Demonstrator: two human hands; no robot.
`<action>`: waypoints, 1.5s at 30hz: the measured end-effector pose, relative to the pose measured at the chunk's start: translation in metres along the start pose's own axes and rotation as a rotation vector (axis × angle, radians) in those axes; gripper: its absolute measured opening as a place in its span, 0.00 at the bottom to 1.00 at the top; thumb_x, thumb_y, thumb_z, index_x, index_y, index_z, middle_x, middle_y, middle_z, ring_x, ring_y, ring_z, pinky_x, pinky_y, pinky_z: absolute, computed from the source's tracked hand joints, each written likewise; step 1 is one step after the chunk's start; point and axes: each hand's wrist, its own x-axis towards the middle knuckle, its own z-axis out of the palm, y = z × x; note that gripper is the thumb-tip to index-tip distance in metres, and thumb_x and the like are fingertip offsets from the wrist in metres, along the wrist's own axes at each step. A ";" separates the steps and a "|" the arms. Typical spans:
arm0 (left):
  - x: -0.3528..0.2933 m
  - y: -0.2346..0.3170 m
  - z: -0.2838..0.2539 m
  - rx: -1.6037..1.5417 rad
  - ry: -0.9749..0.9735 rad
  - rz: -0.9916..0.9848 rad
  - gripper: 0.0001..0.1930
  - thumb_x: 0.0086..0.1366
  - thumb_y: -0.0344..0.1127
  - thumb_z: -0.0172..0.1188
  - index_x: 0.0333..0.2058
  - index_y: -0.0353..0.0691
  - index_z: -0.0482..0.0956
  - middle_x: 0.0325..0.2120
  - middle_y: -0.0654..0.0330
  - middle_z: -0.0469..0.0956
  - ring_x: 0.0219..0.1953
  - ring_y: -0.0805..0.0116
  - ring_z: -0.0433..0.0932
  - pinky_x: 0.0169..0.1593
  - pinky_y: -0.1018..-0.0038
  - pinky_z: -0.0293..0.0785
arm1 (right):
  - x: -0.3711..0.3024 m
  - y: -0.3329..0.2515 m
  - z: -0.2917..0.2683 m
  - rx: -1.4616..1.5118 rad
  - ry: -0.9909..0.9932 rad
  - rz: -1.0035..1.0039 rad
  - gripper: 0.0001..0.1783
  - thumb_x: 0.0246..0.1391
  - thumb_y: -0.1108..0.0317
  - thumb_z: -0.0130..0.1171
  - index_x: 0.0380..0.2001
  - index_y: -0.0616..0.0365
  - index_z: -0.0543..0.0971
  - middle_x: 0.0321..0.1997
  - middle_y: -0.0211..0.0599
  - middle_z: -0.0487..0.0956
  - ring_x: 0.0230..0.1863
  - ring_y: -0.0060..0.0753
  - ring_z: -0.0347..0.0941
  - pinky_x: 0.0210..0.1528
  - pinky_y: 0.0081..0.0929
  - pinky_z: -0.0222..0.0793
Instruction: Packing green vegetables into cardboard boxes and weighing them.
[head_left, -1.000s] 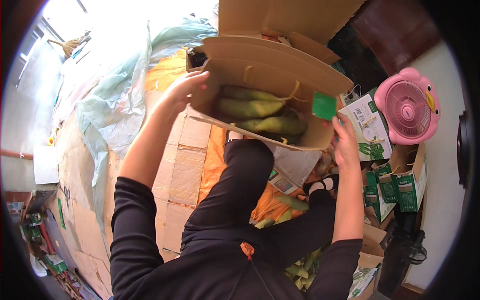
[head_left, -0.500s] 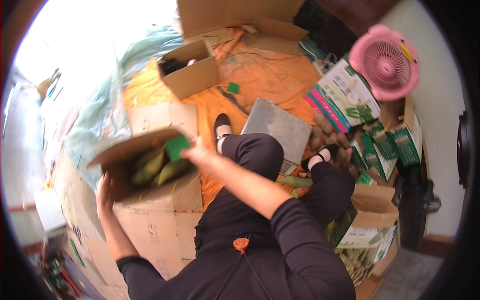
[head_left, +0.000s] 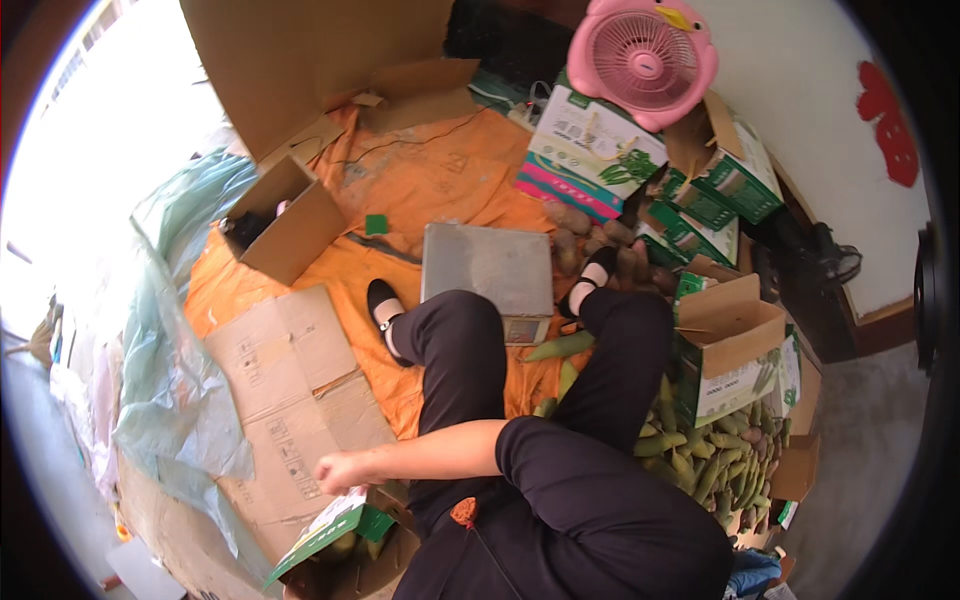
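Note:
At the lower left, close against my body, stands an open carton [head_left: 398,560] with a green and white printed flap [head_left: 335,535] and long green vegetables [head_left: 345,547] inside. My right hand [head_left: 345,472] is just above that flap, its fingers curled in. Whether they grip the flap's edge or anything else is hidden. My left hand is out of the picture. Under and beyond the carton lies a flattened sheet of brown cardboard [head_left: 285,365].
A grey metal box [head_left: 487,270] sits between my feet on an orange tarp [head_left: 440,165]. Brown tubers [head_left: 570,220], a heap of green vegetables [head_left: 715,465] and open cartons [head_left: 735,325] lie right. A pink fan [head_left: 645,65] tops a stack. Another carton [head_left: 295,235] stands far left.
The vegetable carton now appears lower and closer to my body. My right hand has come back toward me, and my left hand has left the picture. The whole view has shifted.

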 end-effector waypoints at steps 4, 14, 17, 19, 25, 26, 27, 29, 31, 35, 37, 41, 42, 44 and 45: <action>0.012 0.035 0.059 0.076 -0.075 0.200 0.10 0.65 0.41 0.55 0.36 0.41 0.77 0.27 0.64 0.73 0.30 0.69 0.71 0.35 0.71 0.70 | -0.010 -0.048 -0.021 0.085 0.164 -0.364 0.17 0.45 0.68 0.59 0.41 0.58 0.74 0.27 0.33 0.77 0.26 0.24 0.72 0.20 0.24 0.65; 0.014 0.173 0.169 0.190 -0.170 0.752 0.11 0.66 0.40 0.55 0.40 0.39 0.77 0.31 0.63 0.75 0.33 0.69 0.73 0.39 0.71 0.71 | -0.219 -0.080 -0.139 0.054 0.671 -0.921 0.11 0.58 0.68 0.55 0.42 0.61 0.74 0.35 0.31 0.78 0.37 0.18 0.73 0.40 0.21 0.69; -0.004 0.211 0.191 0.186 -0.155 0.906 0.12 0.66 0.40 0.55 0.41 0.38 0.77 0.32 0.62 0.75 0.34 0.69 0.73 0.40 0.72 0.71 | -0.293 -0.066 -0.169 0.134 0.877 -0.967 0.11 0.59 0.66 0.56 0.43 0.58 0.75 0.36 0.30 0.79 0.38 0.19 0.74 0.41 0.20 0.70; -0.019 0.235 0.202 0.178 -0.136 1.006 0.12 0.66 0.40 0.55 0.42 0.38 0.77 0.33 0.62 0.76 0.34 0.68 0.74 0.41 0.72 0.71 | -0.335 -0.049 -0.191 0.092 1.017 -1.015 0.11 0.59 0.66 0.56 0.44 0.58 0.76 0.38 0.31 0.79 0.38 0.19 0.74 0.40 0.19 0.70; -0.083 0.300 0.248 0.128 -0.070 1.301 0.14 0.66 0.39 0.54 0.44 0.37 0.77 0.35 0.62 0.77 0.36 0.68 0.75 0.43 0.72 0.72 | -0.436 0.042 -0.249 -0.115 1.613 -0.836 0.12 0.57 0.69 0.58 0.44 0.60 0.76 0.37 0.32 0.80 0.39 0.22 0.76 0.43 0.22 0.72; -0.097 0.307 0.258 0.118 -0.057 1.347 0.14 0.66 0.39 0.54 0.45 0.36 0.77 0.35 0.61 0.77 0.36 0.68 0.75 0.43 0.72 0.72 | -0.452 0.061 -0.254 -0.238 1.753 -0.694 0.12 0.56 0.69 0.58 0.43 0.60 0.76 0.36 0.32 0.80 0.39 0.23 0.76 0.44 0.22 0.72; -0.111 0.314 0.271 0.107 -0.049 1.392 0.14 0.66 0.39 0.54 0.45 0.36 0.77 0.36 0.61 0.77 0.37 0.68 0.75 0.43 0.72 0.72 | -0.467 0.084 -0.262 -0.261 1.858 -0.577 0.12 0.54 0.69 0.59 0.43 0.57 0.76 0.37 0.35 0.80 0.39 0.30 0.77 0.43 0.27 0.72; -0.141 0.326 0.305 0.085 -0.046 1.485 0.15 0.66 0.39 0.54 0.46 0.36 0.77 0.36 0.61 0.78 0.37 0.68 0.76 0.44 0.72 0.72 | -0.499 0.141 -0.275 -0.388 2.076 -0.199 0.13 0.51 0.70 0.59 0.42 0.54 0.76 0.41 0.38 0.79 0.44 0.40 0.75 0.46 0.36 0.71; -0.194 0.338 0.330 0.073 -0.093 1.495 0.13 0.66 0.36 0.54 0.44 0.36 0.77 0.34 0.60 0.77 0.37 0.67 0.76 0.44 0.71 0.72 | -0.521 0.176 -0.278 -0.518 2.164 0.174 0.15 0.50 0.70 0.57 0.44 0.52 0.76 0.44 0.38 0.78 0.50 0.44 0.71 0.50 0.41 0.68; -0.305 0.348 0.417 0.143 -0.563 1.252 0.13 0.63 0.27 0.53 0.46 0.32 0.76 0.39 0.56 0.78 0.45 0.63 0.75 0.54 0.71 0.68 | -0.564 0.224 -0.274 -0.656 2.059 0.801 0.17 0.50 0.69 0.53 0.46 0.50 0.76 0.50 0.35 0.75 0.55 0.40 0.67 0.49 0.46 0.63; -0.349 0.352 0.455 0.217 -0.793 1.281 0.13 0.60 0.25 0.54 0.45 0.31 0.76 0.40 0.55 0.78 0.46 0.64 0.75 0.54 0.72 0.67 | -0.583 0.258 -0.271 -0.735 1.968 0.964 0.16 0.53 0.69 0.49 0.46 0.49 0.76 0.50 0.33 0.74 0.58 0.38 0.63 0.53 0.51 0.58; -0.461 0.357 0.502 0.544 -0.992 1.389 0.14 0.57 0.24 0.56 0.43 0.31 0.77 0.40 0.54 0.77 0.47 0.65 0.75 0.54 0.72 0.67 | -0.614 0.328 -0.258 -1.085 1.828 1.249 0.15 0.56 0.67 0.47 0.45 0.47 0.78 0.50 0.30 0.74 0.59 0.36 0.61 0.59 0.57 0.52; -0.477 0.355 0.512 0.584 -1.115 1.378 0.14 0.57 0.25 0.57 0.43 0.31 0.77 0.40 0.54 0.78 0.46 0.64 0.75 0.53 0.71 0.68 | -0.620 0.346 -0.256 -1.082 1.829 1.252 0.15 0.56 0.67 0.47 0.45 0.47 0.78 0.50 0.30 0.74 0.59 0.36 0.61 0.59 0.57 0.52; -0.487 0.352 0.527 0.618 -1.224 1.365 0.14 0.57 0.26 0.57 0.43 0.31 0.78 0.40 0.54 0.78 0.46 0.64 0.75 0.53 0.71 0.68 | -0.626 0.368 -0.260 -1.108 1.640 1.222 0.13 0.55 0.65 0.49 0.41 0.47 0.80 0.50 0.26 0.75 0.58 0.34 0.63 0.62 0.58 0.47; -0.486 0.348 0.539 0.666 -1.258 1.324 0.15 0.57 0.27 0.58 0.44 0.31 0.78 0.39 0.54 0.79 0.46 0.63 0.76 0.52 0.71 0.69 | -0.624 0.368 -0.262 -1.111 1.641 1.211 0.13 0.55 0.65 0.49 0.41 0.47 0.80 0.50 0.26 0.75 0.58 0.34 0.63 0.62 0.58 0.47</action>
